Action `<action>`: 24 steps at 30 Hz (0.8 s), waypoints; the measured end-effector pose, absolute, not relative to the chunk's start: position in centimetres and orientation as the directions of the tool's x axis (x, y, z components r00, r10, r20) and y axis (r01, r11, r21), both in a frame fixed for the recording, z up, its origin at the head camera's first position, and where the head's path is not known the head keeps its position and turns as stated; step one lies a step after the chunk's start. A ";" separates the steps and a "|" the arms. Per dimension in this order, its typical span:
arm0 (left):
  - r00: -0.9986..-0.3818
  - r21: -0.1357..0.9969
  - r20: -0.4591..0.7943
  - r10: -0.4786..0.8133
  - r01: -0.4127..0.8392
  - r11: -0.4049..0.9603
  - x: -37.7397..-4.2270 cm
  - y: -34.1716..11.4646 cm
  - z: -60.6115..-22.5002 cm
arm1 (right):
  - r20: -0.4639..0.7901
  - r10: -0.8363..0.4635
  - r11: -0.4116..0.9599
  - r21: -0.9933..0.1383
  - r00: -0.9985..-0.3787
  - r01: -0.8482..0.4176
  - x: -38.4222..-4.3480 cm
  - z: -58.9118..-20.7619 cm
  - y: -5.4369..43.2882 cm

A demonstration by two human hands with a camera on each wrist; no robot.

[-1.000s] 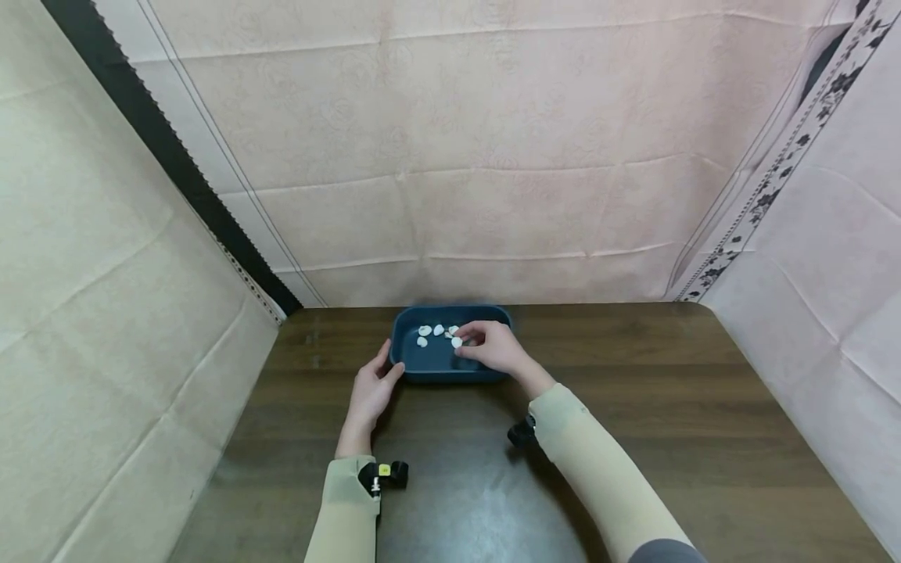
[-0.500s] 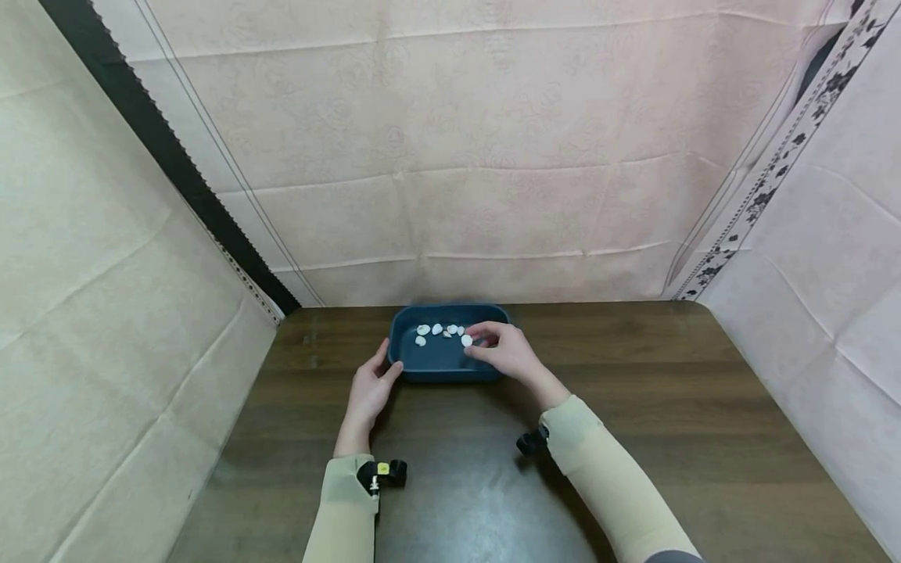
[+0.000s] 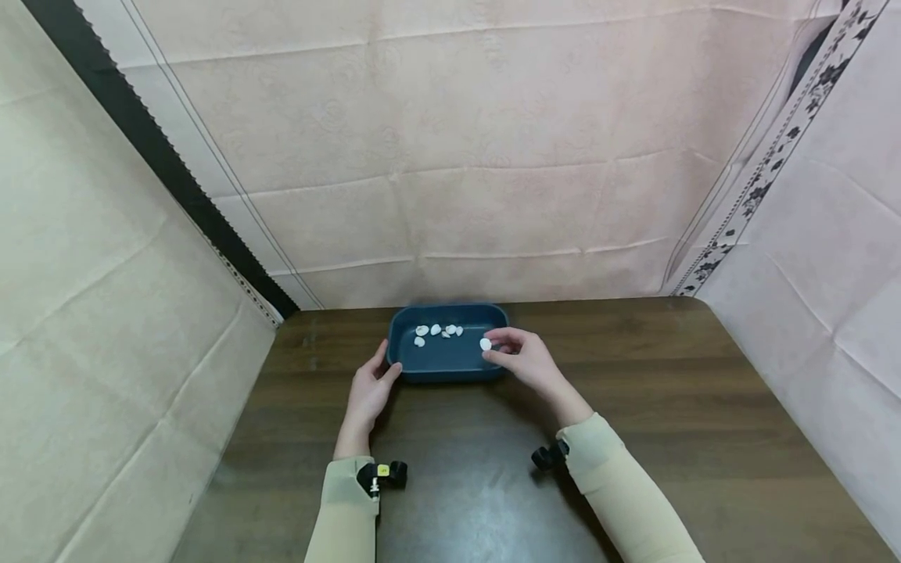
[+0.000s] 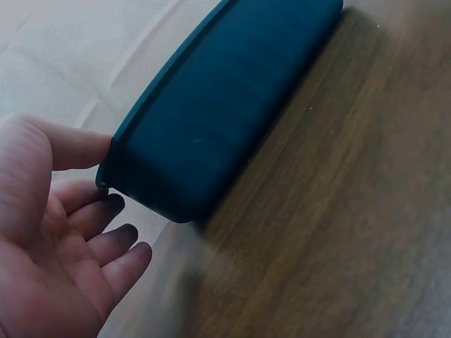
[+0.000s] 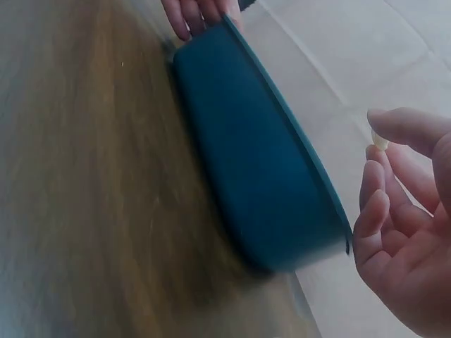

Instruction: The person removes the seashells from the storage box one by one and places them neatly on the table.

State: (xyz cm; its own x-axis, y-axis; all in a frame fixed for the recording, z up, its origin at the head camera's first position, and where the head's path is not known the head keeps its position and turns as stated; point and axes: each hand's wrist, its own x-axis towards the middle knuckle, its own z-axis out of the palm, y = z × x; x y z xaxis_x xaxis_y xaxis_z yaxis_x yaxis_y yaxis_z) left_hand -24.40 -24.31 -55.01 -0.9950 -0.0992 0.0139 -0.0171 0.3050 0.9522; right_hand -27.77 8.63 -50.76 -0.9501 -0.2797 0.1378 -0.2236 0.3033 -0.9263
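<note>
Your right thumb (image 5: pixel 409 130) and forefinger pinch a single white piece (image 3: pixel 486 344), the other fingers of your right hand (image 3: pixel 529 358) curling in beneath. The piece is held up over the right end of the blue tray (image 3: pixel 450 361), above its rim in the right wrist view. Your left hand (image 3: pixel 369 397) grips the tray's near left corner, thumb on the near side, forefinger by the end, the remaining fingers loosely bent and apart from the wall. Inside the tray, six small white pieces (image 3: pixel 422 331) lie toward the left and middle: five along the far half, one nearer to you, close to the left end. The tray sits upright at the far edge of the brown wooden table (image 3: pixel 669 438). You wear pale sleeves (image 3: pixel 626 493), with a black camera (image 3: pixel 397 474) at each wrist. Behind the table hangs a creased pale cloth (image 3: pixel 493 156).
</note>
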 end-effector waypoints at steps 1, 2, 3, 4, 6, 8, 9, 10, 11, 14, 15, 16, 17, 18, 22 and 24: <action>-0.995 0.952 0.015 -0.098 -0.016 0.305 -24.4 -24.3 -55.1 | 0.128 -0.276 0.301 -0.930 -0.953 -0.212 -27.6 -50.9 9.0; -0.995 0.952 0.015 -0.097 -0.016 0.306 -24.4 -24.2 -55.2 | 0.121 -0.272 0.296 -0.934 -0.955 -0.202 -27.5 -51.2 9.5; -0.995 0.952 0.014 -0.095 -0.016 0.305 -24.5 -24.2 -55.2 | 0.114 -0.270 0.291 -0.937 -0.956 -0.194 -27.3 -51.3 10.0; -0.995 0.952 0.013 -0.095 -0.016 0.305 -24.5 -24.1 -55.3 | 0.105 -0.268 0.288 -0.940 -0.958 -0.184 -27.1 -51.4 10.4; -0.996 0.952 0.014 -0.092 -0.015 0.305 -24.5 -24.1 -55.3 | 0.089 -0.267 0.282 -0.945 -0.960 -0.166 -26.8 -51.7 11.4; -0.995 0.953 0.013 -0.095 -0.016 0.303 -24.5 -24.1 -55.2 | 0.080 -0.265 0.276 -0.949 -0.961 -0.155 -26.4 -51.8 12.3; -0.995 0.953 0.014 -0.096 -0.016 0.301 -24.5 -24.1 -55.2 | 0.075 -0.261 0.278 -0.949 -0.962 -0.150 -26.3 -51.8 12.8; -0.995 0.954 0.015 -0.097 -0.015 0.301 -24.5 -24.1 -55.2 | 0.071 -0.255 0.278 -0.950 -0.964 -0.143 -26.1 -51.9 13.2; -0.995 0.954 0.016 -0.097 -0.014 0.299 -24.5 -24.1 -55.2 | 0.069 -0.254 0.275 -0.951 -0.965 -0.140 -26.0 -52.0 13.6; -0.996 0.955 0.012 -0.093 -0.016 0.296 -24.6 -24.1 -55.2 | 0.056 -0.235 0.292 -0.948 -0.970 -0.126 -25.7 -52.4 15.1; -0.996 0.956 0.010 -0.092 -0.017 0.293 -24.7 -24.1 -55.3 | 0.048 -0.229 0.302 -0.946 -0.972 -0.118 -25.6 -52.6 15.6; -0.996 0.956 0.007 -0.091 -0.020 0.294 -24.7 -24.1 -55.3 | 0.039 -0.228 0.313 -0.943 -0.973 -0.112 -25.5 -52.7 16.1; -0.996 0.956 0.006 -0.088 -0.020 0.293 -24.7 -24.1 -55.3 | 0.027 -0.222 0.328 -0.939 -0.975 -0.101 -25.3 -52.8 16.6; -0.996 0.956 0.003 -0.086 -0.022 0.293 -24.7 -24.1 -55.3 | 0.015 -0.215 0.344 -0.935 -0.977 -0.090 -25.2 -53.0 17.0; -0.996 0.955 0.001 -0.085 -0.024 0.294 -24.7 -24.1 -55.2 | -0.017 -0.211 0.396 -0.916 -0.977 -0.070 -24.9 -53.2 18.4; -0.997 0.954 -0.001 -0.083 -0.026 0.298 -24.7 -24.1 -55.2 | -0.025 -0.214 0.410 -0.910 -0.977 -0.066 -24.8 -53.1 18.9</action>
